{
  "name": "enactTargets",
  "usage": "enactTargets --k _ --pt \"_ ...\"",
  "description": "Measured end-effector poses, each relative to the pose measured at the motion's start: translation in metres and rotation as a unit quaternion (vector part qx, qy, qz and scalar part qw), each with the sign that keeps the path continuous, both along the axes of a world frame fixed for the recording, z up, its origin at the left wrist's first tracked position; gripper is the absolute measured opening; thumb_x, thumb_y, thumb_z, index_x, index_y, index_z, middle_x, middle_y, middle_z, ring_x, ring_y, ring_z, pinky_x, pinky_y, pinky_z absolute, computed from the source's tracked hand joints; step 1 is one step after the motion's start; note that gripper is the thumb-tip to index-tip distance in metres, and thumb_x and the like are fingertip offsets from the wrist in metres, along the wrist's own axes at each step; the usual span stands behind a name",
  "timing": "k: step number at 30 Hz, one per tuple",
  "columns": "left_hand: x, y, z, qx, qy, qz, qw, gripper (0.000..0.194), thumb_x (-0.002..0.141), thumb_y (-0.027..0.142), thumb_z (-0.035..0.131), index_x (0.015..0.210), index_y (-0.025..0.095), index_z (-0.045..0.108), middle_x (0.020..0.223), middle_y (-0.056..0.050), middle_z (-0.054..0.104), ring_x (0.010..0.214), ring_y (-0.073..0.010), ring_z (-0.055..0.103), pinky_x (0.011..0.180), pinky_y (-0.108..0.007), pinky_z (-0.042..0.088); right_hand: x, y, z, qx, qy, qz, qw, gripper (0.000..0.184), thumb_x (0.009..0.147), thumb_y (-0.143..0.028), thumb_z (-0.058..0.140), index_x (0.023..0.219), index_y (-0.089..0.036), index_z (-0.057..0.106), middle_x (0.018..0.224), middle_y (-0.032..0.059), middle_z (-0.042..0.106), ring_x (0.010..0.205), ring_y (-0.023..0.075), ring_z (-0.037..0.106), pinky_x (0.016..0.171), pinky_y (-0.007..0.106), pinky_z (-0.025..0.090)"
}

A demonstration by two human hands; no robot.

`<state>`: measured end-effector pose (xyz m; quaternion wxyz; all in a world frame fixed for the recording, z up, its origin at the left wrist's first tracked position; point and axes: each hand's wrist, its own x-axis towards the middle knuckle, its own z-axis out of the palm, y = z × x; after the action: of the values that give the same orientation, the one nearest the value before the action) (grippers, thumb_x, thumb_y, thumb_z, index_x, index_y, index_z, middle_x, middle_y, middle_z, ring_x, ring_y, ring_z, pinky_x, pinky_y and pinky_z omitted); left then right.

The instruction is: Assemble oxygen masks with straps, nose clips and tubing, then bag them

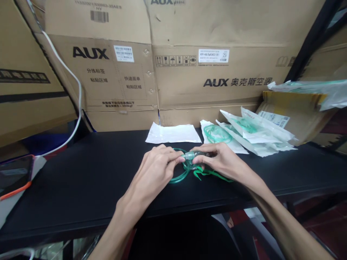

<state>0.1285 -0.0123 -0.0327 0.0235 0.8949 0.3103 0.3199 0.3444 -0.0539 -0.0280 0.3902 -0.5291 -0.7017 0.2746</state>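
Observation:
My left hand pinches the end of a green tube, whose coil hangs just below the fingers. The tube meets a pale, translucent connector between both hands. Opposite it, my right hand is closed around a clear oxygen mask, mostly hidden by the fingers. From under the right hand a bright green strap trails along the black tabletop. Behind the hands lies a flat white pouch.
Several white packages with green tubing are piled at the right, against an open cardboard box. Tall AUX cartons line the back. On the left are a phone with an orange edge and a white cable.

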Motion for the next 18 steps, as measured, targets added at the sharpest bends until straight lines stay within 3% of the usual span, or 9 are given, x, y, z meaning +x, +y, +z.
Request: enactTargets --k 7,12,18 --pt "0.0058 -0.003 0.002 -0.038 0.005 0.009 0.999 0.02 0.1 0.022 0.055 0.099 0.023 0.075 0.088 0.002 0.072 0.083 -0.0177 0.06 0.075 -0.032 0.044 0.0029 -0.0025 0.0047 -0.048 -0.013 -0.018 0.999 0.044 0.083 -0.049 0.07 0.114 -0.018 0.076 0.076 0.0027 0.071 0.061 0.0141 0.058 0.059 0.027 0.046" --pt "0.003 -0.0042 0.003 -0.067 0.012 0.006 0.998 0.023 0.102 0.029 0.051 0.103 0.025 0.074 0.094 0.0 0.072 0.088 -0.0197 0.062 0.079 -0.035 0.045 0.0036 -0.0025 0.0052 -0.056 -0.041 -0.019 0.997 0.051 0.084 -0.056 0.068 0.118 -0.018 0.073 0.075 0.0034 0.072 0.061 0.0157 0.061 0.06 0.028 0.047" --pt "0.0029 -0.0027 0.0035 -0.091 -0.003 0.026 0.996 0.021 0.102 0.033 0.052 0.107 0.027 0.071 0.104 -0.001 0.073 0.099 -0.022 0.063 0.089 -0.039 0.045 0.0012 -0.0018 0.0039 -0.055 -0.043 -0.022 0.997 0.046 0.086 -0.059 0.064 0.097 -0.017 0.077 0.06 0.0011 0.065 0.054 0.014 0.055 0.053 0.026 0.039"
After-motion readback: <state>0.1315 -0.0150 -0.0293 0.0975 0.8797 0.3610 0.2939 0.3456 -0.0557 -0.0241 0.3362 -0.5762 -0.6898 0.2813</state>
